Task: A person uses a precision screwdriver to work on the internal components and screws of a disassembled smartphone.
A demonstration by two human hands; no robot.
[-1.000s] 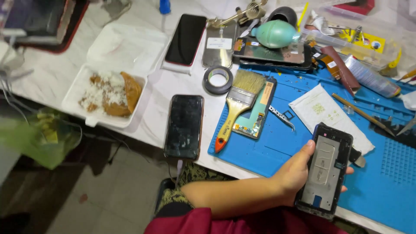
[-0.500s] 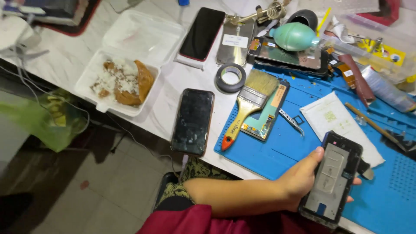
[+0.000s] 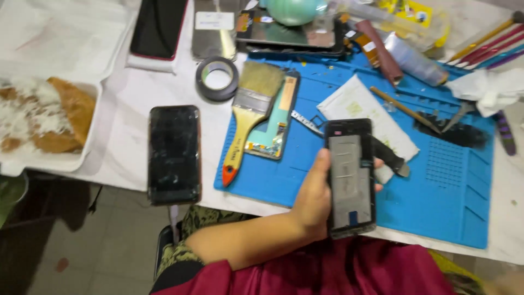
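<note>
The left hand (image 3: 314, 199) held an opened phone frame (image 3: 350, 177) in a firm grip above the blue repair mat (image 3: 436, 186). A paintbrush (image 3: 245, 112) lay on that mat's left edge, apparently over a circuit board. The right hand was out of sight.

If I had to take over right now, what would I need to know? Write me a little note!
Left hand: grip shut around an opened phone, held over the blue mat, insides facing up.
Right hand: out of view.
On the mat: a paintbrush lying over a screen part. A dark phone lies left of the mat, a tape roll beyond it.
Done: the held phone is open.
Left: its cover is not back on.
</note>
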